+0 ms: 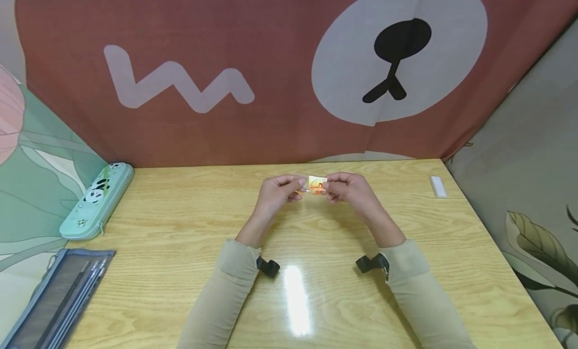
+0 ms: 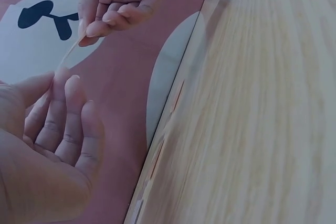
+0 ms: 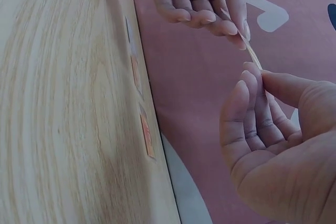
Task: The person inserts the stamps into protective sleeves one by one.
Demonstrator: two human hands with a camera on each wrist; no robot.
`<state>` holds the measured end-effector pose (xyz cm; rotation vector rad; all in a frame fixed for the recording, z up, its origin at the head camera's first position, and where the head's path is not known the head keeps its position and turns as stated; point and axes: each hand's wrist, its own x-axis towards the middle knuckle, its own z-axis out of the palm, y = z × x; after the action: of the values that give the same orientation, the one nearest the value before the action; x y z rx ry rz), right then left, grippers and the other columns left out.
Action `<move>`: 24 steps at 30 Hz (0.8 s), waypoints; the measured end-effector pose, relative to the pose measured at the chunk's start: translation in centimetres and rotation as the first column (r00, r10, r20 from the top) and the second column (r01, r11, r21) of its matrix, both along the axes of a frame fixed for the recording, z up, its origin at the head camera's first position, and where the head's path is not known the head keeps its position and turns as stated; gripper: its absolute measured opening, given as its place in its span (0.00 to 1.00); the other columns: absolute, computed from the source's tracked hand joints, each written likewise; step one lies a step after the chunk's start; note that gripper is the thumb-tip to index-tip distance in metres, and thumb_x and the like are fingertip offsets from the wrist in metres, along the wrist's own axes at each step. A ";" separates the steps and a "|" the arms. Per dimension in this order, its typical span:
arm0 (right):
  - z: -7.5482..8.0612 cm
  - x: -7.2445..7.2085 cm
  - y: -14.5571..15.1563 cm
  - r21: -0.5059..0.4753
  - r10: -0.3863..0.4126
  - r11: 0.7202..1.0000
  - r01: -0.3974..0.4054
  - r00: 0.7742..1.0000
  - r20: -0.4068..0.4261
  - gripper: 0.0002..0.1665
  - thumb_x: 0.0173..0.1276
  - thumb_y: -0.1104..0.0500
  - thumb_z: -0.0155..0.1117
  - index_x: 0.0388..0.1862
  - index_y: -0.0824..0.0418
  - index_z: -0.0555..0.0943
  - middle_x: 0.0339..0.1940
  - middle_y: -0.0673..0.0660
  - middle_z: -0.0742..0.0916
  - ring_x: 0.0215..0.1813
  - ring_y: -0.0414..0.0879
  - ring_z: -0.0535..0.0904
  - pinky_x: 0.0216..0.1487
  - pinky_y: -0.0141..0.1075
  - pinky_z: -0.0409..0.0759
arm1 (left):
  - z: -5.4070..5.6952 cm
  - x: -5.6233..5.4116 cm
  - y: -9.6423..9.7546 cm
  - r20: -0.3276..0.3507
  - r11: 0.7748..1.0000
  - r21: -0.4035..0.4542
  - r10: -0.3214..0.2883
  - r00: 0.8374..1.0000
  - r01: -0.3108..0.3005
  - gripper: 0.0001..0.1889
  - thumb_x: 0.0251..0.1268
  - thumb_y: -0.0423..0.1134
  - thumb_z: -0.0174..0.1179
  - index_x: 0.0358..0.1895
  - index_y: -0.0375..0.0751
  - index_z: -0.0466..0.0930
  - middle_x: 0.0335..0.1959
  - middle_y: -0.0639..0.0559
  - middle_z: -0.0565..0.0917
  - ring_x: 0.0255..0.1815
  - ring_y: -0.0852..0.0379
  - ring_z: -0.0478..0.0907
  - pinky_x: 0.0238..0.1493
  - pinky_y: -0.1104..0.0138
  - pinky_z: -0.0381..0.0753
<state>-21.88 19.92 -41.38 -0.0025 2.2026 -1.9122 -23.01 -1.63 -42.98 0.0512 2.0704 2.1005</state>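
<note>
Both hands meet over the far middle of the table, with a small, thin, yellow-and-orange printed piece (image 1: 317, 184) between them. It looks like a card or sticker; which one, I cannot tell. My left hand (image 1: 281, 191) pinches its left side between thumb and fingertips. On the other side my right hand (image 1: 349, 191) pinches the right edge, its thumb in front. In the left wrist view the printed piece (image 2: 71, 51) shows almost edge-on, stretched between both hands' fingertips. The right wrist view shows the same piece (image 3: 252, 55) as a narrow strip.
Narrow orange patches (image 3: 147, 136) lie along the table's far edge in the wrist views, their kind unclear. A mint panda pencil case (image 1: 97, 201) and a blue mesh zip pouch (image 1: 74, 294) with long slim items lie left. A small white block (image 1: 438, 187) lies far right.
</note>
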 end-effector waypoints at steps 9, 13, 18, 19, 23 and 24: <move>-0.2 0.2 -0.1 0.023 -0.009 1.000 0.009 1.000 0.007 0.19 0.72 0.58 0.65 0.54 0.71 0.80 0.31 0.46 0.87 0.33 0.40 0.84 0.41 0.35 0.88 | -0.1 0.3 0.5 0.042 1.000 0.018 -0.026 0.999 0.025 0.11 0.65 0.40 0.70 0.47 0.39 0.89 0.33 0.49 0.91 0.27 0.58 0.86 0.49 0.47 0.88; -0.2 0.2 -0.3 0.024 -0.007 1.000 0.007 1.000 0.013 0.20 0.72 0.58 0.66 0.54 0.72 0.80 0.30 0.45 0.88 0.32 0.39 0.83 0.42 0.35 0.88 | -0.1 0.4 0.7 0.048 1.000 0.008 -0.028 0.998 0.027 0.12 0.65 0.39 0.70 0.46 0.37 0.89 0.34 0.46 0.91 0.26 0.58 0.86 0.46 0.52 0.90; -0.2 0.2 -0.2 0.029 -0.008 1.000 0.007 1.000 0.007 0.21 0.74 0.55 0.65 0.55 0.71 0.82 0.29 0.45 0.89 0.32 0.40 0.84 0.40 0.34 0.88 | -0.1 0.4 0.9 0.054 1.000 0.010 -0.019 0.998 0.018 0.12 0.64 0.38 0.70 0.47 0.35 0.88 0.34 0.47 0.91 0.24 0.61 0.85 0.44 0.54 0.90; -0.2 0.2 -0.1 0.033 -0.008 0.999 0.008 1.000 0.004 0.21 0.74 0.55 0.65 0.55 0.71 0.82 0.30 0.45 0.89 0.33 0.41 0.84 0.40 0.34 0.88 | -0.1 0.5 0.9 0.055 1.000 0.008 -0.018 0.998 0.017 0.12 0.64 0.39 0.70 0.47 0.36 0.88 0.34 0.47 0.91 0.24 0.61 0.85 0.45 0.52 0.90; -0.1 0.2 0.0 0.041 -0.011 0.999 0.011 1.000 -0.002 0.21 0.74 0.55 0.65 0.54 0.71 0.83 0.29 0.45 0.88 0.33 0.41 0.84 0.42 0.36 0.88 | 0.0 0.5 0.9 0.053 1.000 -0.006 -0.027 0.998 0.028 0.11 0.64 0.39 0.70 0.44 0.36 0.88 0.33 0.48 0.90 0.26 0.59 0.86 0.45 0.52 0.90; -0.1 0.2 -0.1 0.042 -0.009 0.999 0.010 1.000 -0.001 0.21 0.74 0.55 0.65 0.54 0.71 0.83 0.29 0.45 0.88 0.33 0.41 0.84 0.42 0.37 0.88 | 0.0 0.5 0.9 0.051 0.999 -0.009 -0.031 0.998 0.032 0.10 0.64 0.39 0.70 0.43 0.35 0.88 0.32 0.48 0.91 0.26 0.58 0.86 0.44 0.53 0.90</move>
<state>-21.71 19.86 -41.50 0.0137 2.2466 -1.8714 -22.55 -0.71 -43.00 0.0283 2.0368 2.0519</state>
